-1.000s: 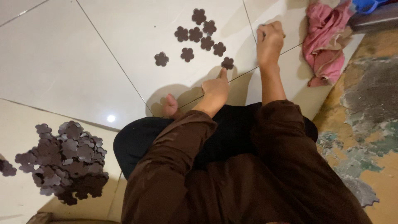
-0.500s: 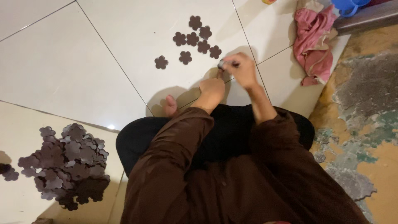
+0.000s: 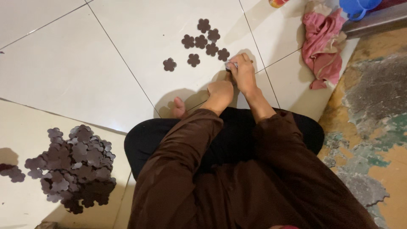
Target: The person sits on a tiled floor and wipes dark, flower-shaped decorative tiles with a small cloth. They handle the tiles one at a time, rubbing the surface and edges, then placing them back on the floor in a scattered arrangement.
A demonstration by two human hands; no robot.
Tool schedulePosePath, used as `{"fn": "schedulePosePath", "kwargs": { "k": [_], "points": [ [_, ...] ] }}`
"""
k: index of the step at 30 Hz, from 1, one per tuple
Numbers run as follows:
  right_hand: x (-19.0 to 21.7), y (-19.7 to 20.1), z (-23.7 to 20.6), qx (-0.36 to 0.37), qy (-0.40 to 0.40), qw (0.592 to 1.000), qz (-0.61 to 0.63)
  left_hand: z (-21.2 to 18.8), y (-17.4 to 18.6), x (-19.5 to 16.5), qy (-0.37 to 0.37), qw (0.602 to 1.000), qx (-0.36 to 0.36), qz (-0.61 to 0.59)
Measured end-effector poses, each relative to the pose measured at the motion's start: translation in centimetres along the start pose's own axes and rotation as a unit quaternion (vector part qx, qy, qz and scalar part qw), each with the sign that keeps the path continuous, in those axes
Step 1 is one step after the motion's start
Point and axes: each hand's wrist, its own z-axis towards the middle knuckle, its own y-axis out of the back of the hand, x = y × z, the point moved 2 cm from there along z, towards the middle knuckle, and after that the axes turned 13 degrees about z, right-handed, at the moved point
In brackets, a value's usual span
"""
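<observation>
I sit on a white tiled floor in brown sleeves. My right hand (image 3: 245, 73) is closed on a small dark flower-shaped piece (image 3: 231, 65), mostly hidden by the fingers, just beside the nearest of several dark brown flower-shaped pieces (image 3: 200, 41) laid out flat on the tile. My left hand (image 3: 220, 94) rests curled on the floor right behind the right hand, with nothing visible in it. A big heap of the same pieces (image 3: 74, 165) lies at my left.
My bare foot (image 3: 178, 108) pokes out by my dark-clad knee. A pink cloth (image 3: 324, 42) is crumpled at the upper right beside a blue plastic container (image 3: 358, 6). Rough, patchy concrete floor (image 3: 373, 110) runs along the right.
My right hand drew back from its far reach on the tile and took up the loose piece that lay nearest me. The left hand stayed in place.
</observation>
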Motion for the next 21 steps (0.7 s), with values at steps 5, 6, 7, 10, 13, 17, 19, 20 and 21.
{"fn": "schedulePosePath", "kwargs": {
  "k": [5, 6, 7, 10, 13, 17, 19, 20, 21],
  "points": [
    [-0.2, 0.0, 0.1, 0.07, -0.014, 0.997, -0.026, 0.1, 0.2, -0.2, -0.005, 1.0, 0.012, 0.013],
    [-0.1, 0.0, 0.2, 0.068, -0.009, 0.997, -0.026, 0.2, 0.1, -0.2, -0.002, 1.0, 0.014, 0.015],
    [-0.1, 0.0, 0.3, 0.066, -0.005, 0.998, -0.026, 0.4, -0.1, -0.2, 0.0, 1.0, 0.016, 0.018],
    [0.3, -0.1, 0.7, 0.017, 0.027, 0.999, -0.039, 0.7, -0.5, -0.3, -0.003, 1.0, -0.001, 0.012],
    [0.3, -0.2, 0.6, 0.02, -0.003, 1.0, -0.022, 0.8, -0.7, -0.3, -0.003, 1.0, -0.008, 0.013],
    [0.3, -0.4, 0.4, 0.081, 0.024, 0.996, -0.04, 0.6, -1.0, -0.5, -0.007, 1.0, 0.014, 0.019],
    [0.1, -0.5, 0.5, 0.053, 0.005, 0.998, -0.025, 0.5, -1.0, -0.5, -0.015, 0.999, -0.008, 0.038],
    [0.0, -0.6, 0.6, 0.036, -0.005, 0.999, -0.018, 0.4, -1.0, -0.5, -0.02, 0.998, -0.019, 0.05],
    [0.1, -0.6, 0.8, 0.024, 0.021, 0.999, -0.023, 0.4, -1.0, -0.5, -0.022, 0.999, -0.013, 0.048]
  ]
}}
